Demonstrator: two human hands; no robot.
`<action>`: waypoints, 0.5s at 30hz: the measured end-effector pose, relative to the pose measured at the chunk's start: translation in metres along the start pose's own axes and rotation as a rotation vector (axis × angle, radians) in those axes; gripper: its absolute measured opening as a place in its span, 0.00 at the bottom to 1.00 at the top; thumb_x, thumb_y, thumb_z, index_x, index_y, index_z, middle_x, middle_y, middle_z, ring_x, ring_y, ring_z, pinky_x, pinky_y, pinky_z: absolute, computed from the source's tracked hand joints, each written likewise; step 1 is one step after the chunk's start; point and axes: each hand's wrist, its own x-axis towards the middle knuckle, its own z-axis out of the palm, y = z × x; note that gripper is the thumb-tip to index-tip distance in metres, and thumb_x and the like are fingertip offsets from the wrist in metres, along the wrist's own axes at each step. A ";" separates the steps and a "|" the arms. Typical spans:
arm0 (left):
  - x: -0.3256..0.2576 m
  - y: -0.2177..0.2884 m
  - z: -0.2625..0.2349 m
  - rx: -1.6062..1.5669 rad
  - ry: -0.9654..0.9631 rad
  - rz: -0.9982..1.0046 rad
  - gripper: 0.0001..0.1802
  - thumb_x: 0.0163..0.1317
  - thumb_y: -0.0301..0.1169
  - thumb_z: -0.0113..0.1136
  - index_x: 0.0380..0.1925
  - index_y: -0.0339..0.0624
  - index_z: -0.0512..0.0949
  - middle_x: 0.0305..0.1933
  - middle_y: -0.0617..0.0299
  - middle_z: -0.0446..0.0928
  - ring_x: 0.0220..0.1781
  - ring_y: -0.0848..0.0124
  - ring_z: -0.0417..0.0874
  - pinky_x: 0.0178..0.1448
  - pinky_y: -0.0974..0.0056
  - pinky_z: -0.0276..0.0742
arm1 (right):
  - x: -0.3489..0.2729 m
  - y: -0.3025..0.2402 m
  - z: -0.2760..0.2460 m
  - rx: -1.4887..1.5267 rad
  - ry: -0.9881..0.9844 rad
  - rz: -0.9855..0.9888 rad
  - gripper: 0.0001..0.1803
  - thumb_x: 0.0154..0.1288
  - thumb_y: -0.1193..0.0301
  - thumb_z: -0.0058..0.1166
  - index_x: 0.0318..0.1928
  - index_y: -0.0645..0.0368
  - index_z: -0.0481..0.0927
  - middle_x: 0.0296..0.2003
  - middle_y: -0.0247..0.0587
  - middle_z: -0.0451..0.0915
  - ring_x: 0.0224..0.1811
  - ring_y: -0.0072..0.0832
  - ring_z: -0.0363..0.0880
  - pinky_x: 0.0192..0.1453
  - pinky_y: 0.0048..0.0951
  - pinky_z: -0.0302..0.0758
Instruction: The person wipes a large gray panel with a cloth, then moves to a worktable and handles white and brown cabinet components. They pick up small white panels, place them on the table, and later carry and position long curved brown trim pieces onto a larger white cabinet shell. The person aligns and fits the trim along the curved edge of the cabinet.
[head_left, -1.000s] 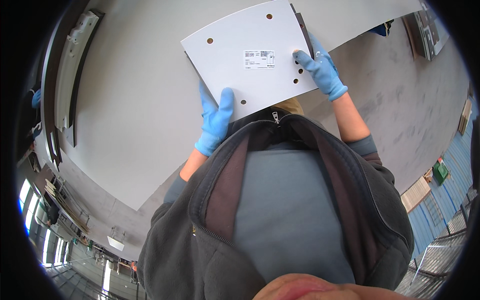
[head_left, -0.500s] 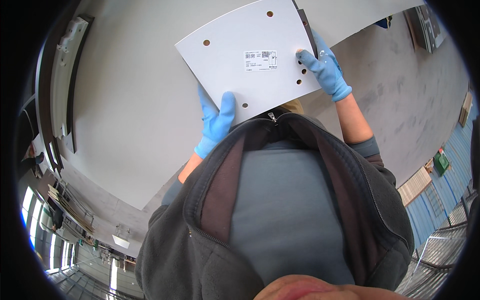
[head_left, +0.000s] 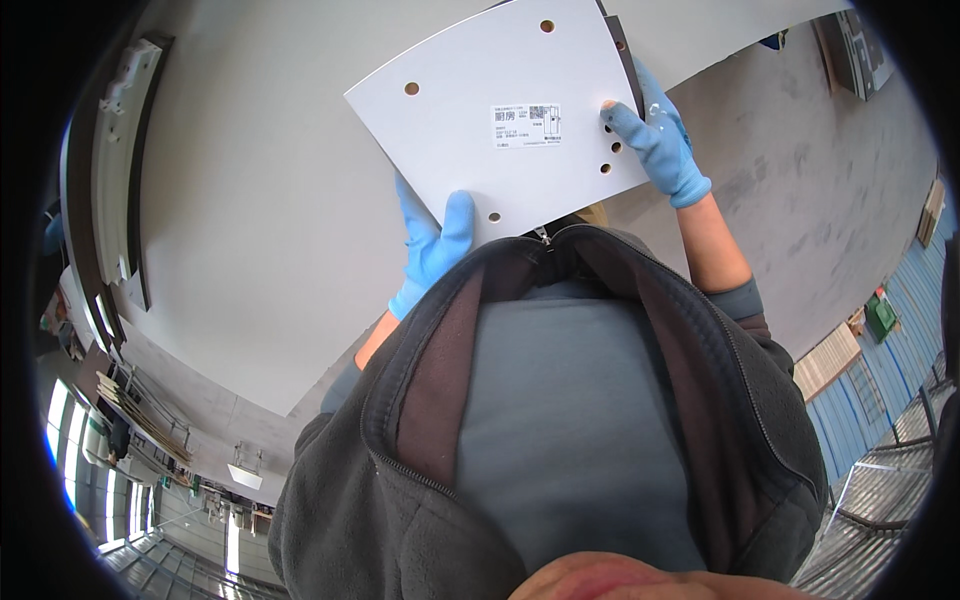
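White drilled panel is what I'm gripping, left hand and right hand each clamping an edge above the pale table.

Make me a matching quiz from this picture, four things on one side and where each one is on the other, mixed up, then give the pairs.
Things:
1. left hand
2. right hand
3. sticker
4. green bin

Places:
A. on the face of the white panel, near its middle
B. gripping the panel's right edge beside a row of small holes
C. on the grey floor at far right
D. gripping the panel's lower edge, thumb on top

Pairs: 1-D, 2-B, 3-A, 4-C
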 end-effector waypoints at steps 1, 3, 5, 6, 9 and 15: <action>0.000 -0.001 0.001 -0.016 0.022 0.002 0.54 0.70 0.48 0.67 0.85 0.42 0.47 0.82 0.44 0.62 0.82 0.52 0.66 0.83 0.48 0.61 | 0.000 0.000 0.000 0.002 -0.005 0.003 0.46 0.69 0.52 0.68 0.77 0.65 0.65 0.58 0.44 0.82 0.56 0.27 0.81 0.62 0.30 0.79; 0.000 -0.003 0.002 -0.042 0.029 0.018 0.54 0.70 0.48 0.68 0.85 0.42 0.47 0.82 0.44 0.62 0.81 0.52 0.67 0.83 0.48 0.62 | 0.000 0.000 0.000 -0.009 -0.002 -0.012 0.46 0.69 0.53 0.68 0.77 0.66 0.66 0.58 0.44 0.82 0.56 0.27 0.81 0.62 0.30 0.79; 0.000 -0.003 0.003 -0.052 0.035 0.031 0.55 0.69 0.49 0.69 0.85 0.42 0.47 0.81 0.44 0.63 0.81 0.52 0.67 0.83 0.47 0.62 | 0.000 0.000 0.000 -0.015 -0.010 -0.001 0.46 0.68 0.52 0.68 0.77 0.65 0.66 0.58 0.44 0.82 0.56 0.27 0.81 0.62 0.31 0.79; 0.000 -0.003 0.004 -0.049 0.038 0.036 0.55 0.69 0.49 0.69 0.85 0.42 0.47 0.81 0.44 0.63 0.81 0.52 0.67 0.83 0.47 0.62 | 0.000 0.000 0.000 -0.026 -0.001 0.001 0.46 0.68 0.52 0.68 0.77 0.65 0.66 0.58 0.44 0.82 0.57 0.27 0.81 0.62 0.31 0.79; 0.000 -0.002 0.004 -0.063 0.036 0.016 0.56 0.69 0.50 0.70 0.85 0.42 0.47 0.81 0.44 0.63 0.81 0.52 0.67 0.83 0.47 0.62 | 0.000 -0.001 0.001 -0.041 0.025 -0.010 0.46 0.68 0.51 0.69 0.77 0.65 0.66 0.58 0.44 0.82 0.57 0.28 0.81 0.61 0.31 0.80; 0.000 0.001 0.002 -0.027 -0.030 0.020 0.53 0.74 0.42 0.63 0.85 0.41 0.40 0.83 0.44 0.57 0.83 0.54 0.62 0.84 0.49 0.58 | -0.001 -0.002 0.002 -0.033 0.021 -0.008 0.45 0.70 0.50 0.68 0.77 0.64 0.67 0.58 0.44 0.82 0.57 0.27 0.81 0.61 0.31 0.80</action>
